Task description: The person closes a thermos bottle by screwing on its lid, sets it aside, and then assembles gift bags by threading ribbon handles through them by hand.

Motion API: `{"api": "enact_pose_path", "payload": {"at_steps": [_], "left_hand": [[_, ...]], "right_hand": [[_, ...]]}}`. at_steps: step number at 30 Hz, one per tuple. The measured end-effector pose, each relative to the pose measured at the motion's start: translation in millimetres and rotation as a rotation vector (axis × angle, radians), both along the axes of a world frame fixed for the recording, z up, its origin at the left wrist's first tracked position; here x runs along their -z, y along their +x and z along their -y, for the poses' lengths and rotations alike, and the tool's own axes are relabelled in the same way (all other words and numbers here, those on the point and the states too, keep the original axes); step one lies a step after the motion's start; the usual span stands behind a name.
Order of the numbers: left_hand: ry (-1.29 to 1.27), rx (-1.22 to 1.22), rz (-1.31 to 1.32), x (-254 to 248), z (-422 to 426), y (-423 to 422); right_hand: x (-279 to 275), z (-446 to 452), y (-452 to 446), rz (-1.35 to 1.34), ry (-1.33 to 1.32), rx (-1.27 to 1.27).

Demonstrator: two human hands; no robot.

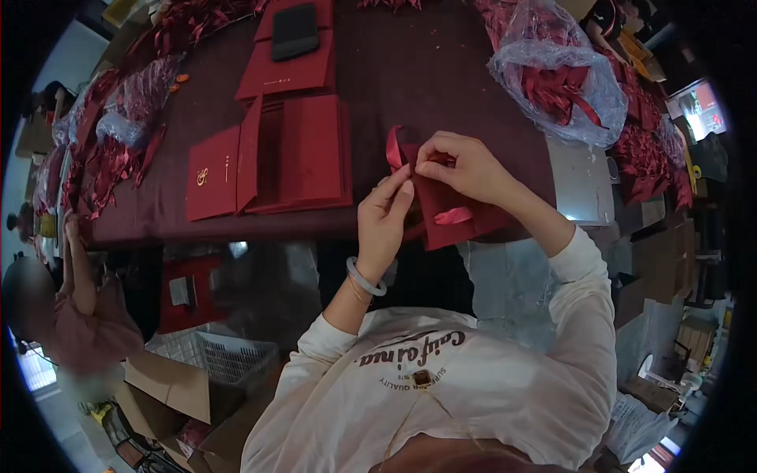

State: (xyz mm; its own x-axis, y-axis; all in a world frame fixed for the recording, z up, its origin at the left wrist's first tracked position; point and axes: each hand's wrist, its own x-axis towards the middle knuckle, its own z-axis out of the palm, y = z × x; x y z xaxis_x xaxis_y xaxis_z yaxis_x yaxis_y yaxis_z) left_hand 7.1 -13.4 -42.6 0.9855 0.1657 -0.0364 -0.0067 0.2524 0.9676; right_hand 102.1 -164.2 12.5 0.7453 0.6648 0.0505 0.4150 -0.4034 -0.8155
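A red paper gift bag [443,233] lies near the front edge of the table, under my hands. A glossy red ribbon [394,147] stands up at its left corner, and a pinker ribbon loop [453,215] lies across its face. My left hand [382,214], with a bracelet at the wrist, pinches the ribbon by thumb and forefinger. Close beside it, my right hand [467,169] is closed in a pinch over the bag's upper edge. Its curled fingers hide what is between them.
Folded red bags [307,154] lie left of my hands, with a black phone-like object [295,31] on more behind. A plastic bag of red ribbons [560,87] sits at the right. A person [87,307] is at the left, near cardboard boxes [169,386] and a crate [229,355].
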Motion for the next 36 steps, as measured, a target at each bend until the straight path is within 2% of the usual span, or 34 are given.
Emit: {"api": "enact_pose_path", "payload": {"at_steps": [1, 3, 4, 5, 6, 7, 8, 9, 11, 13, 15, 20, 25, 31, 34, 36], "left_hand": [[-0.115, 0.015, -0.046, 1, -2, 0], [-0.014, 0.041, 0.004, -1, -3, 0], [0.185, 0.003, 0.091, -2, 0, 0], [0.381, -0.033, 0.178, -4, 3, 0], [0.538, -0.051, 0.174, -6, 7, 2], [0.540, -0.038, 0.163, -6, 11, 5], [0.683, -0.099, 0.186, -6, 14, 9], [0.827, -0.157, 0.212, -7, 17, 13], [0.846, -0.176, 0.204, -10, 22, 21], [0.905, -0.198, 0.225, -6, 20, 25], [0.955, -0.198, 0.238, -5, 19, 27], [1.153, -0.170, 0.228, -17, 13, 23], [1.225, -0.112, 0.284, -26, 4, 20], [1.086, 0.063, 0.074, -52, -11, -9], [0.857, 0.200, -0.125, -50, -31, -31], [0.753, 0.169, -0.215, -46, -46, -50]], "right_hand": [[3, 4, 3, 0.005, 0.012, 0.009], [14, 17, 10, -0.155, 0.262, -0.081], [15, 23, 9, -0.294, 0.398, -0.072], [21, 27, 10, -0.298, 0.405, -0.065], [31, 32, 11, -0.476, 0.643, 0.039], [42, 38, 13, -0.655, 0.881, 0.150], [55, 45, 21, -0.769, 0.982, 0.147], [58, 47, 21, -0.777, 0.991, 0.165], [59, 46, 21, -0.774, 1.117, 0.154], [56, 41, 18, -0.739, 1.095, 0.215], [53, 37, 13, -0.548, 0.939, 0.226], [50, 34, 12, -0.519, 0.934, 0.236], [53, 34, 14, -0.512, 0.884, 0.207], [52, 32, 13, -0.494, 0.906, 0.196], [53, 32, 12, -0.477, 0.892, 0.201], [54, 32, 12, -0.473, 0.894, 0.190]]}}
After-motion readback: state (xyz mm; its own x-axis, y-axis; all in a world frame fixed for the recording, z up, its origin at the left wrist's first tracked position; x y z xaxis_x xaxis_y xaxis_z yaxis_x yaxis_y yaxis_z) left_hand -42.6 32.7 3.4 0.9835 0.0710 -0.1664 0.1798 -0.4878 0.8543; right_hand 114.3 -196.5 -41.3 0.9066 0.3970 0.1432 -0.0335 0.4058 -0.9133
